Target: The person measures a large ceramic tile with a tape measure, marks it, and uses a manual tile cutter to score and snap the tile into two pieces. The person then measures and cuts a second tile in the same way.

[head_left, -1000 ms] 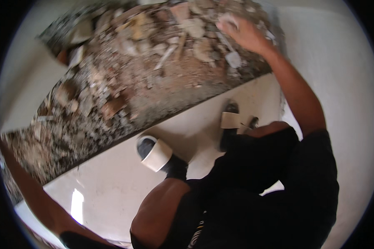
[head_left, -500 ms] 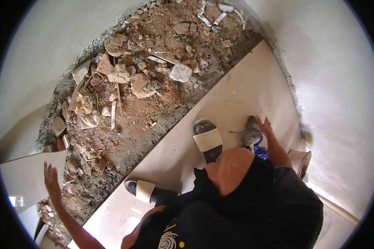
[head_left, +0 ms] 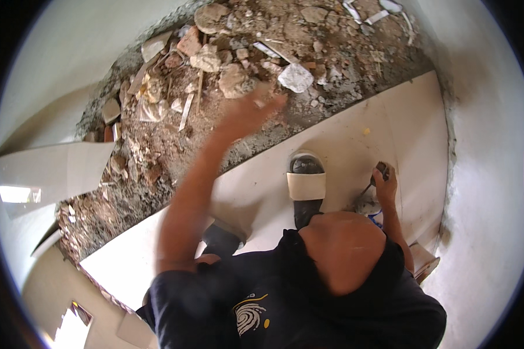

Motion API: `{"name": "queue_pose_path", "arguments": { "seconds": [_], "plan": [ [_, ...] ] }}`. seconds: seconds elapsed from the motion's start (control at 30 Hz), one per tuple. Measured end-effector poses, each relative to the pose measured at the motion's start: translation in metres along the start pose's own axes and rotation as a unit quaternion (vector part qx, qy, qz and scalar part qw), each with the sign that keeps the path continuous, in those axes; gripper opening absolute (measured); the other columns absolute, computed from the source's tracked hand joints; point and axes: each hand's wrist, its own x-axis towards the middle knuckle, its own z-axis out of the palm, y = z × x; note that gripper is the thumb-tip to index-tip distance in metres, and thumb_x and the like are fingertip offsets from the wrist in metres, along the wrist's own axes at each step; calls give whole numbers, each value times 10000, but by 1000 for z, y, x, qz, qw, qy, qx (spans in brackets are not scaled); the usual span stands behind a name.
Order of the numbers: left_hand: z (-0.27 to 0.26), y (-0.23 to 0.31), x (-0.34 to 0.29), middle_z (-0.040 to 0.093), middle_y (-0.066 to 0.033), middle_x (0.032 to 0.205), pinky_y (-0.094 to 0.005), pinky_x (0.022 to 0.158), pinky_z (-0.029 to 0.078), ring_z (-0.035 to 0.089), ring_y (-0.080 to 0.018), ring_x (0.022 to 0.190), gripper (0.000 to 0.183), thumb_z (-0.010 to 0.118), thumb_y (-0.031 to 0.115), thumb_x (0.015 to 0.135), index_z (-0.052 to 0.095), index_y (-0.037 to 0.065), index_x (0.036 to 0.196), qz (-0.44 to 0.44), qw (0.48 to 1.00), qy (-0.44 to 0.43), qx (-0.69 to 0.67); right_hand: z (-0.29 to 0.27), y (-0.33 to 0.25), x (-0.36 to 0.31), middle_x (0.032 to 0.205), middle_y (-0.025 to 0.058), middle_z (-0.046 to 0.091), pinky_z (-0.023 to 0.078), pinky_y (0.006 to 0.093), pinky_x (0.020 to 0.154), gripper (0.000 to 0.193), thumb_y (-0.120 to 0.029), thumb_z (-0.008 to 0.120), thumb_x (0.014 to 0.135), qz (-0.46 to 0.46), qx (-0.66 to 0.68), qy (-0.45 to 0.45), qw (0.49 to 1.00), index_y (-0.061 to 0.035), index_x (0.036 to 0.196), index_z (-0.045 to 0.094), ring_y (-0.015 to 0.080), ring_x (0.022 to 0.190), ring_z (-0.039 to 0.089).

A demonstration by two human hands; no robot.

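Presently, right hand [head_left: 388, 186]: we have its fingers closed around the handle of a dark-handled tool [head_left: 381, 168], low by the pale floor [head_left: 410, 128].
Tool axis: the handle end shows just ahead of the fingers; a thin neck slants from them leftward and back toward us, its far end indistinct near the bare knee [head_left: 343, 244].
Nearer hand: right, on the tool; our left hand [head_left: 251, 115] is well apart, ahead and left of the right fingers.
Left fingers: extended, apparently open over the rubble [head_left: 163, 136], blurred; we cannot tell whether they touch it. A white chunk [head_left: 296, 78] lies just beyond their tips.
Change from half a second earlier: our right fingers were spread beside the tool; our left hand was far left, by the panel [head_left: 58, 168].
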Motion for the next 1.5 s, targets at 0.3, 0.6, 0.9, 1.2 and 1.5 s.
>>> {"name": "queue_pose_path", "arguments": {
  "seconds": [0.3, 0.6, 0.9, 1.2, 1.5],
  "plan": [
    [118, 22, -76, 508, -225, 1248, -355, 1017, 335, 461, -311, 1201, 471, 394, 285, 986, 402, -45, 1321, 64, 876, 237, -414, 125, -190, 4, 974, 161, 573, 440, 364, 774, 332, -262, 569, 885, -211, 226, -227, 923, 5, 1078, 531, 224, 866, 551],
    [64, -56, -102, 521, -174, 1243, -311, 950, 418, 527, -220, 1111, 494, 342, 335, 1003, 422, -48, 1305, -21, 767, 281, -576, 206, -260, -42, 981, 152, 552, 438, 346, 780, 392, -259, 660, 841, -353, 186, -271, 876, -10, 1118, 540, 253, 880, 537],
    [58, -103, -131, 548, -83, 1148, -303, 888, 422, 523, -184, 1020, 527, 493, 411, 905, 492, 18, 1257, -64, 789, 71, -607, 188, -255, -37, 1155, 143, 545, 433, 386, 935, 622, -299, 787, 690, -555, 79, -469, 683, -27, 1176, 510, 314, 1089, 526],
    [98, -102, -133, 514, -153, 1220, -320, 972, 360, 472, -219, 1138, 810, 346, 650, 894, 435, -39, 1310, -221, 768, 191, -570, 205, -220, -59, 1072, 162, 575, 456, 391, 861, 426, -240, 701, 793, -469, 73, -485, 735, -38, 1133, 542, 328, 1016, 564],
    [97, -108, -151, 508, -161, 1240, -397, 950, 418, 502, -275, 1138, 709, 497, 508, 890, 377, -17, 1351, -99, 795, 154, -578, 209, -228, -51, 950, 159, 604, 470, 353, 778, 292, -224, 621, 869, -485, 55, -454, 745, 5, 1049, 607, 286, 870, 602]
  ]
}}
